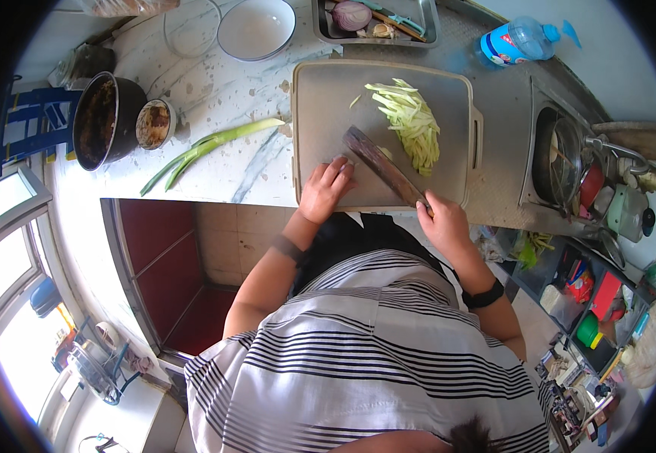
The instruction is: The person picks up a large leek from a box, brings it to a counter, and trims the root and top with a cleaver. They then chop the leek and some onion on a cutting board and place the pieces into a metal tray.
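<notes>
My right hand [444, 223] is closed around the handle of a broad kitchen knife [385, 169]. Its dark, stained blade slants across the cutting board [319, 90], edge-on to my view. Left of the blade, my left hand [326, 189] has curled fingers on a small pale piece of food [348, 161] at the board's near side. The fingers mostly hide that piece, so its kind is unclear. Beyond the knife lies a heap of pale green vegetable strips [410, 124]. One loose strip [355, 101] rests apart from the heap.
A green onion stalk [214, 142] lies left of the board. Farther left stand a dark pot [121, 122] and a small bowl [156, 124]. Behind are a white bowl [256, 28], a metal tray [373, 39] with a halved onion [351, 15], and a pump bottle [515, 42]. A sink [532, 147] is right.
</notes>
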The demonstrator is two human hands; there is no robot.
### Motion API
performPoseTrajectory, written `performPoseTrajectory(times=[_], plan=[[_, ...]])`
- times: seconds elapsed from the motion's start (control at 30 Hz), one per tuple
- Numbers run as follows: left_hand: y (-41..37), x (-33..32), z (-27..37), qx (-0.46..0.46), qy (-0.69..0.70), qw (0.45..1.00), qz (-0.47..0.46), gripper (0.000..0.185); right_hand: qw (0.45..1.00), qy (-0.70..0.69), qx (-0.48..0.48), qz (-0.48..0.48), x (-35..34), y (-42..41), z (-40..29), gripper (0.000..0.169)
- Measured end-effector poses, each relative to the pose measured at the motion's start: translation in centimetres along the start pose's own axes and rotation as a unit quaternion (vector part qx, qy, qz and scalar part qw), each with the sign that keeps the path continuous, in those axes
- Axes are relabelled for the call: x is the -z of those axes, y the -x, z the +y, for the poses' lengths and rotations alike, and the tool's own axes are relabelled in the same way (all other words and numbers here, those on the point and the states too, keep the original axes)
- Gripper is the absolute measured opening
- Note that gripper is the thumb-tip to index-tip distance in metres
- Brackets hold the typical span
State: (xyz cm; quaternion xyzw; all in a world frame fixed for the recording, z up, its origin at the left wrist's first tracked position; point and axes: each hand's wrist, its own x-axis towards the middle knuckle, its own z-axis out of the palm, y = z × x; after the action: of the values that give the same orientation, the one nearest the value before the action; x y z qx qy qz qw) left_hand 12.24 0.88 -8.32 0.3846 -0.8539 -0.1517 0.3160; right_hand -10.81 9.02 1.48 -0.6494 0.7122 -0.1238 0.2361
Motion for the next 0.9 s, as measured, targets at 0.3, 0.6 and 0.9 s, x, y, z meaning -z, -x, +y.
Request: performPoseTrajectory(times=[0.3, 0.6, 0.9], plan=[[1.5, 0.3, -0.8, 0.000, 0.010, 1.000, 0.014, 0.032, 0.997, 0.048, 0.065, -0.007, 0.7, 1.0, -1.5, 0.012], [0.9, 0.4, -1.1, -0.010, 0.015, 1.000, 0.012, 0.028, 0.996, 0.064, 0.064, -0.015, 1.0, 1.4, -1.8, 0.011], [1.1, 0.5, -1.5, -0.011, 0.029, 1.000, 0.005, 0.028, 0.993, 0.069, 0.081, -0.049, -3.4, -0.4, -1.7, 0.011]])
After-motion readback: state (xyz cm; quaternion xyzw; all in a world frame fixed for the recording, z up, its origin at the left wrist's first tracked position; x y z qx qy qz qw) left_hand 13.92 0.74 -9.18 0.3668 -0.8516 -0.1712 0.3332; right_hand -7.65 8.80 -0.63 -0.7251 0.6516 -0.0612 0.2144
